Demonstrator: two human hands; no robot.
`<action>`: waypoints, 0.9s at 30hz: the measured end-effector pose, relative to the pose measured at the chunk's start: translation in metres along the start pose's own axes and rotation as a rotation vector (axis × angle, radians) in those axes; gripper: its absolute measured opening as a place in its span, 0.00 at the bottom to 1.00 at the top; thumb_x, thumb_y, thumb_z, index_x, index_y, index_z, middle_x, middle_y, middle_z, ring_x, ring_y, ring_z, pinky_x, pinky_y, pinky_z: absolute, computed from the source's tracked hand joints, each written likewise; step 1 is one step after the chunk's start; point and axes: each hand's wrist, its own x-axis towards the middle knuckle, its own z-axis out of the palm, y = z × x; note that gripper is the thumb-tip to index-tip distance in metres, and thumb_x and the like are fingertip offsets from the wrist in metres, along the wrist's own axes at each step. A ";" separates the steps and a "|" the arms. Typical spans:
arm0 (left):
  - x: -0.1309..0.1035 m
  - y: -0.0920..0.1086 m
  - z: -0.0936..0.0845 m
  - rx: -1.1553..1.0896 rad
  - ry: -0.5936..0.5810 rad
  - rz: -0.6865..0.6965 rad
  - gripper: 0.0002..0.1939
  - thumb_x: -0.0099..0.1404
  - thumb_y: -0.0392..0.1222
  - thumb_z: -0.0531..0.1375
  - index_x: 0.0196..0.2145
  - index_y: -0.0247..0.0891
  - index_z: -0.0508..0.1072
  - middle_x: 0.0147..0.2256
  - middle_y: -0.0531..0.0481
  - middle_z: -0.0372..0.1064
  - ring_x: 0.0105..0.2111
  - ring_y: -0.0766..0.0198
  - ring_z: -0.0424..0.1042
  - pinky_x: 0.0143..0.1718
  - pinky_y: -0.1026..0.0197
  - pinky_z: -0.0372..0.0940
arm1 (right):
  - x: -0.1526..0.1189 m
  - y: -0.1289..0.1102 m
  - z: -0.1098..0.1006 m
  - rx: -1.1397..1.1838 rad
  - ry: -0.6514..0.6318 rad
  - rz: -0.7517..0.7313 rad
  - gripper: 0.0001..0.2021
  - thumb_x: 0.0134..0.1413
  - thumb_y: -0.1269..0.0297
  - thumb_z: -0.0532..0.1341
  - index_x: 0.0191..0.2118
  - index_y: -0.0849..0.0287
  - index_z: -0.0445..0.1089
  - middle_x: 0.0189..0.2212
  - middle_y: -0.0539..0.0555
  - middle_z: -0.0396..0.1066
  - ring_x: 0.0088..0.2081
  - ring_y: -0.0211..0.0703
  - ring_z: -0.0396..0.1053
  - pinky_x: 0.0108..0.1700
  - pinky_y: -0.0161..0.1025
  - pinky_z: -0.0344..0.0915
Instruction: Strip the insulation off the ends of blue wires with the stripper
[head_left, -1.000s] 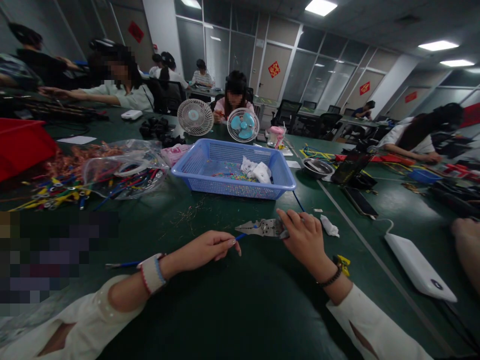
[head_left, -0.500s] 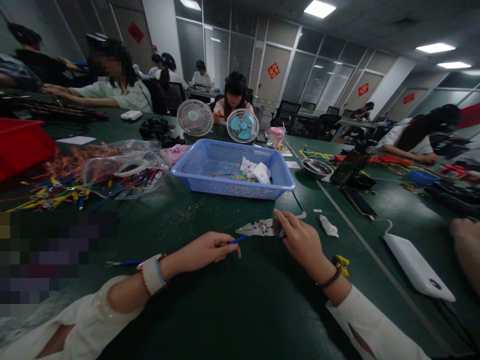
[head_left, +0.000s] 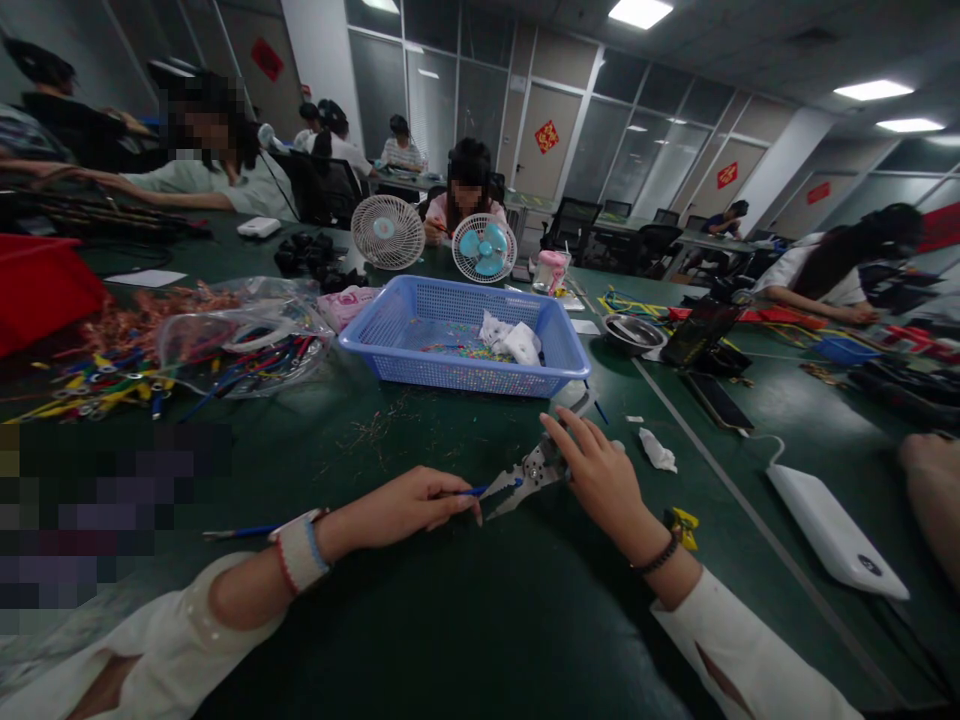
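My left hand pinches a blue wire, whose end reaches to the jaws of the wire strippers. These strippers are in my right hand, its fingers around the grey handles; the jaws are spread apart, one blade on each side near the wire. Part of the handles is hidden behind my fingers. Another blue wire with a metal lug lies on the table by my left wrist. Fine copper strands are scattered beyond my left hand.
A blue plastic basket with coloured scraps and white tissue stands ahead. At left lie copper wire bundles, lugged cables and a clear plastic bag. On the right are a crumpled tissue, a phone and a white power bank.
The wire strippers' jaws and handles have opened, and the tool has tilted with its tips lower. My right hand's fingers have spread. My left hand still holds the blue wire.
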 end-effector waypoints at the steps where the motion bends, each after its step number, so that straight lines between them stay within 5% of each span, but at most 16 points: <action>1: 0.000 0.000 0.000 0.002 0.001 0.002 0.25 0.69 0.58 0.48 0.45 0.37 0.75 0.22 0.57 0.54 0.22 0.68 0.55 0.24 0.67 0.51 | 0.000 0.000 0.000 -0.004 0.006 0.002 0.30 0.51 0.83 0.51 0.61 0.57 0.59 0.58 0.60 0.63 0.53 0.51 0.64 0.39 0.40 0.70; 16: 0.000 0.001 0.001 0.025 0.004 0.003 0.25 0.69 0.58 0.49 0.44 0.37 0.75 0.22 0.57 0.55 0.22 0.68 0.56 0.24 0.67 0.52 | -0.003 0.003 0.000 -0.041 0.012 0.043 0.19 0.54 0.78 0.54 0.49 0.54 0.69 0.47 0.57 0.70 0.37 0.42 0.67 0.35 0.36 0.59; 27: 0.001 -0.001 0.000 -0.005 0.002 0.006 0.25 0.69 0.59 0.49 0.45 0.38 0.75 0.22 0.57 0.55 0.22 0.68 0.55 0.23 0.67 0.50 | -0.001 0.003 -0.001 0.041 0.034 0.037 0.26 0.50 0.81 0.53 0.54 0.55 0.66 0.55 0.60 0.66 0.48 0.48 0.67 0.36 0.36 0.65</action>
